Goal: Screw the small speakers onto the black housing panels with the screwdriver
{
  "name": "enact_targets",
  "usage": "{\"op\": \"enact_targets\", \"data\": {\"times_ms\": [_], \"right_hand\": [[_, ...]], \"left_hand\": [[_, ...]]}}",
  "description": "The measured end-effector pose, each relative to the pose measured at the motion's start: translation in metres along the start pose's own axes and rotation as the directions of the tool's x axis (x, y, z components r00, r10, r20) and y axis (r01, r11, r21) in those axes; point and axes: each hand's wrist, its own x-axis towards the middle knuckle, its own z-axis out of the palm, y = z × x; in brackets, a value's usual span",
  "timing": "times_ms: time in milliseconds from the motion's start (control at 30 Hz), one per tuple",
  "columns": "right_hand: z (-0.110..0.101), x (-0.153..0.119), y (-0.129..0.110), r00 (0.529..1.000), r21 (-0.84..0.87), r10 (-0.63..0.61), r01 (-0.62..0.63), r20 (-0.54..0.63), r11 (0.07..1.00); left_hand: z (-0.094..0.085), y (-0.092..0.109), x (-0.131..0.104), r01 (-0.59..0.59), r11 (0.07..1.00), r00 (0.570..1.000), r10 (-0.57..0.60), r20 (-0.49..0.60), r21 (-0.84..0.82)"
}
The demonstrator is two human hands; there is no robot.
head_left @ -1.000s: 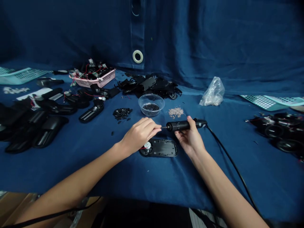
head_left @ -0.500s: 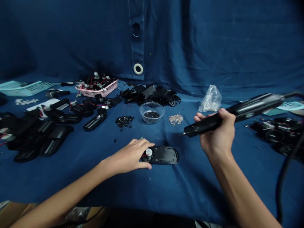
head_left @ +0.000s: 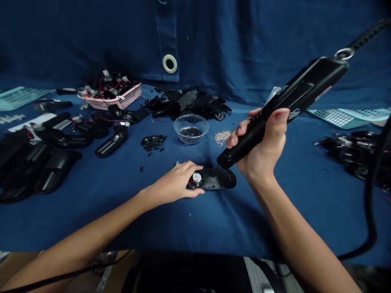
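Observation:
My left hand (head_left: 180,181) grips the left end of a long black plastic housing (head_left: 216,179) lying flat on the blue cloth. Between thumb and fingers, a round white-topped motor (head_left: 196,177) with a red wire sits in that housing. My right hand (head_left: 262,150) is wrapped round a black electric screwdriver (head_left: 284,103), tilted with its nose down and to the left. The nose is just above the housing's far edge; its bit is hard to make out, so I cannot tell whether it touches.
Behind the housing stand a clear bowl (head_left: 191,129) of small dark screws, a heap of silver screws (head_left: 222,137) and a pile of small black parts (head_left: 152,142). A pink basket (head_left: 131,97) holds wired motors. Black housings (head_left: 58,167) lie left; a thick cable (head_left: 369,203) hangs right.
My right hand has brought the screwdriver left and down to the housing, tilting it more steeply. My left hand keeps its hold on the housing. The view has tipped downward.

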Motion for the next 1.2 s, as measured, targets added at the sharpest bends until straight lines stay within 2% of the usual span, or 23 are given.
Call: {"op": "enact_targets", "data": {"times_ms": [400,600,700,833,1000,1200], "right_hand": [[0.006,-0.016,0.023,0.985,-0.15,-0.076,0.099,0.152,0.984],[0.008,-0.017,0.029,0.977,-0.126,-0.125,0.148,0.175,0.981],[0.006,-0.018,0.03,0.973,-0.163,-0.106,0.14,0.203,0.977],[0.006,-0.021,0.031,0.981,-0.199,-0.069,0.105,0.183,0.974],[0.011,-0.027,0.029,0.973,-0.146,-0.05,0.085,0.226,0.986],[0.014,-0.036,0.026,0.96,-0.286,-0.016,0.099,0.279,0.953]], "left_hand": [[0.002,-0.002,0.0,-0.013,1.0,1.0,0.013,-0.005,0.014],[0.001,-0.002,0.0,-0.022,1.0,1.0,0.022,0.007,0.006],[0.001,-0.002,0.0,-0.034,0.999,0.999,0.034,0.003,0.006],[0.001,-0.002,0.0,-0.031,0.999,0.999,0.031,0.006,0.008],[0.0,-0.002,0.001,-0.032,0.999,1.0,0.032,0.001,0.025],[0.003,-0.004,0.0,-0.077,0.995,0.997,0.078,-0.014,0.067]]}}
